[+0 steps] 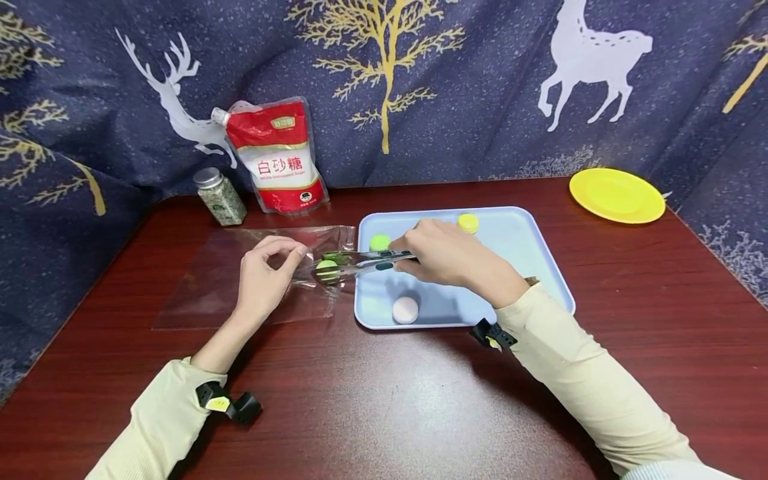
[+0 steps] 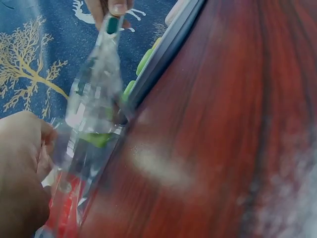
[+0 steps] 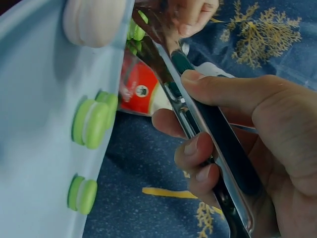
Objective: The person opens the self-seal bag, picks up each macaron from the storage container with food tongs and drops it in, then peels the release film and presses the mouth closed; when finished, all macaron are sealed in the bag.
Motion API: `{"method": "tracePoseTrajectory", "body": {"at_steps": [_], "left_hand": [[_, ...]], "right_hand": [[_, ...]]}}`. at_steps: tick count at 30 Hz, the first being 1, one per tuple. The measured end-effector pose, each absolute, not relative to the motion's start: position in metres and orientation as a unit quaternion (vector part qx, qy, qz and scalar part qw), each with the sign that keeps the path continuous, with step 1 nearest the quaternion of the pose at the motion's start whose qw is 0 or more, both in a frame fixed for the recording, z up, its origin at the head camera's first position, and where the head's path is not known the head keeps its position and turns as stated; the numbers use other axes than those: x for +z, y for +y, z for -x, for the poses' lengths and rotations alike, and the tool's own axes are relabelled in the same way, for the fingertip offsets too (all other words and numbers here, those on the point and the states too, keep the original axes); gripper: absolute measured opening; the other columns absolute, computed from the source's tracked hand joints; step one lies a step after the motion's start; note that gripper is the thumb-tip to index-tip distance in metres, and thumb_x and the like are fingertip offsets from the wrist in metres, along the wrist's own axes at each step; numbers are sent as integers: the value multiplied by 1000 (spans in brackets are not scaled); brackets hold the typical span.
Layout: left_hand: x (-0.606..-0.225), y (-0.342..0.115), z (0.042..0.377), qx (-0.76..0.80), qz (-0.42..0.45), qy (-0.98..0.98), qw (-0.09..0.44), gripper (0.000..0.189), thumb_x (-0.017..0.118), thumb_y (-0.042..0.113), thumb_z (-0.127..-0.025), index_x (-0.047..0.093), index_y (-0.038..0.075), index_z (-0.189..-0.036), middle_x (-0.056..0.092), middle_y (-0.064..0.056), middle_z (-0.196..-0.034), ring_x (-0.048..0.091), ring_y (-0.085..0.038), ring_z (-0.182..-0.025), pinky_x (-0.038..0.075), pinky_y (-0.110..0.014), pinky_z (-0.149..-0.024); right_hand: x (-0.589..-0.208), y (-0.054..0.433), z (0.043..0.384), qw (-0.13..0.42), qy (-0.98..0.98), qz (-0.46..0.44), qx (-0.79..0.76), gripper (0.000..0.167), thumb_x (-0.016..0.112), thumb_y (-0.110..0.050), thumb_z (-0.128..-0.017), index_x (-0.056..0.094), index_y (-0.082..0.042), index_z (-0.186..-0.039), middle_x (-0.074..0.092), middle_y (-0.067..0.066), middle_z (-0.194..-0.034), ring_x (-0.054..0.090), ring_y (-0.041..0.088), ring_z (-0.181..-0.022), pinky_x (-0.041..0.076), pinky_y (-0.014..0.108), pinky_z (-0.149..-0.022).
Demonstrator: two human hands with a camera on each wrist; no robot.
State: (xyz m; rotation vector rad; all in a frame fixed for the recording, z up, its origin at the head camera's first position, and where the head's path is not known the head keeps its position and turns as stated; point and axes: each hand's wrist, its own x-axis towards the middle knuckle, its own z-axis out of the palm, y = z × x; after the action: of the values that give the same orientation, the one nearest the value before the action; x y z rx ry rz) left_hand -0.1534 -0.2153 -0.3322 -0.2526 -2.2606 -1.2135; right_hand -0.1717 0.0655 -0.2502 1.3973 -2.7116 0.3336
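My left hand (image 1: 267, 273) pinches the edge of a clear plastic bag (image 1: 204, 287) lying on the table, beside its open end. From the right, my right hand (image 1: 444, 260) grips metal tongs (image 3: 218, 134) with dark handle grips, thumb on one arm and fingers curled round the other. Between the tong tips is a green macaron (image 1: 327, 268), at the bag's mouth and close to my left fingertips. Beneath my right hand lies a light blue tray (image 1: 510, 233). On it are a green macaron (image 1: 380, 243), a yellow macaron (image 1: 469, 223) and a pale pink macaron (image 1: 405, 310).
Behind the bag stand a glass jar (image 1: 221, 199) of dried green flakes and a red and white sugar pouch (image 1: 279, 160). A yellow plate (image 1: 618, 195) sits at the back right corner of the brown table (image 1: 384, 407). A patterned blue cloth (image 1: 480, 100) hangs behind.
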Motion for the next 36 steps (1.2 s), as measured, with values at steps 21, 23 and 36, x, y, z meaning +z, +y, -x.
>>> {"method": "tracePoseTrajectory", "body": {"at_steps": [21,23,36], "left_hand": [[-315,-202,139,-528,110,-802,255,12,53,5,-94,57,-6,-94,67,-14,-104,57,-11,-82,32,-20,-66],[-322,-206,143,-527,114,-801,260,13,53,8,-95,56,-5,-95,68,-12,-104,59,-8,-89,32,-21,-66],[-311,-197,136,-493,121,-810,295,12,49,8,-96,54,-4,-95,68,-11,-104,36,-6,-60,25,-22,-46]], "right_hand": [[-252,26,172,37,-882,-456,109,11,65,-20,-87,65,-13,-80,50,-4,-61,43,12,-54,37,28,-50],[-254,20,172,37,-880,-461,109,10,65,-20,-88,66,-12,-81,51,-4,-62,45,11,-55,38,28,-51],[-264,-5,175,25,-888,-439,135,15,65,-25,-88,72,-13,-95,57,-5,-65,48,13,-59,40,30,-53]]}}
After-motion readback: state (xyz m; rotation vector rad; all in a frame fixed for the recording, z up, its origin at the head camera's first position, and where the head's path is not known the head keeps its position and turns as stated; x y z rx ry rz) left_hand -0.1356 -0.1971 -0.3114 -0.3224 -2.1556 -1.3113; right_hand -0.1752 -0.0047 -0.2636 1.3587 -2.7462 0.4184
